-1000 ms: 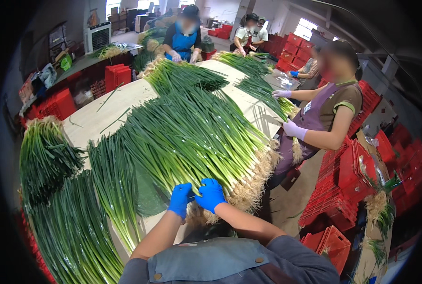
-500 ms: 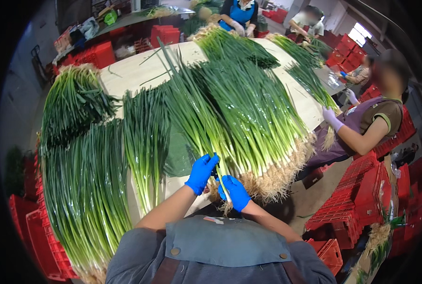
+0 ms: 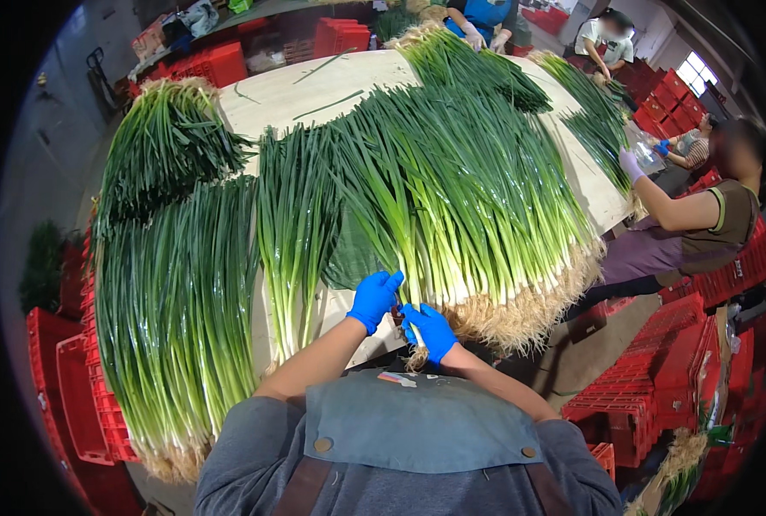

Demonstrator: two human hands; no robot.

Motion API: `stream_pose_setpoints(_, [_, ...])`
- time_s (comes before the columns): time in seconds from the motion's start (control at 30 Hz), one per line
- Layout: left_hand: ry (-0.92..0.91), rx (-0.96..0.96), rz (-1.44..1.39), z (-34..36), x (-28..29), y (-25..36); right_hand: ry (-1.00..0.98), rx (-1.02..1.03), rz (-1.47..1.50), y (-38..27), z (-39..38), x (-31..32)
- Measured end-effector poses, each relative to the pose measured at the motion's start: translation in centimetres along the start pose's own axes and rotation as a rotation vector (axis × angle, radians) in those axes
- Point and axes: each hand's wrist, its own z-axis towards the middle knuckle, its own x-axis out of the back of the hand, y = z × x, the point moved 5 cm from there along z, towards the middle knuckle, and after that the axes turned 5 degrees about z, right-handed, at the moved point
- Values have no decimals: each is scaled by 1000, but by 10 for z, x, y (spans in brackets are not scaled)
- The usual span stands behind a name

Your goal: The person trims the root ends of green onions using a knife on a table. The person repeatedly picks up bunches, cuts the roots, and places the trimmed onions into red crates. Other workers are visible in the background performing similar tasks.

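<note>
Both my hands wear blue gloves and grip a green onion (image 3: 410, 275) near the table's front edge, its rooted white end pointing toward me. My left hand (image 3: 374, 301) is closed on the stalk higher up; my right hand (image 3: 430, 334) is closed lower down, near the roots. A wide spread of green onions (image 3: 486, 198) lies just beyond, white ends and tan roots to the right. More onions (image 3: 176, 318) lie in a long row on the left, with a darker bundle (image 3: 163, 146) above them. A green sheet (image 3: 348, 262) shows under the leaves.
The pale rounded table (image 3: 288, 86) carries further onion bundles (image 3: 452, 69) at the back. A co-worker in purple apron and lavender gloves (image 3: 692, 232) works at the right; others (image 3: 606, 43) stand farther back. Red crates (image 3: 632, 387) are stacked around, right, left and behind.
The view has tipped downward. My hands have drawn a stalk from the spread toward me, and its roots now sit apart in front of my right hand. The purple-aproned co-worker's near hand has risen.
</note>
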Motion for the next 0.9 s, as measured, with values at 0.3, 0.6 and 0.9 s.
stream_pose_setpoints(0.3, [-63,44,-384,-17,17,16,-104,-123,126,11,8,-17])
stream_pose_setpoints(0.6, [139,29,-328,-22,64,17,-356,-212,-298,33,36,-37])
stream_pose_setpoints(0.9, [86,264,-194,-31,75,-45,-203,11,-679,44,66,-58])
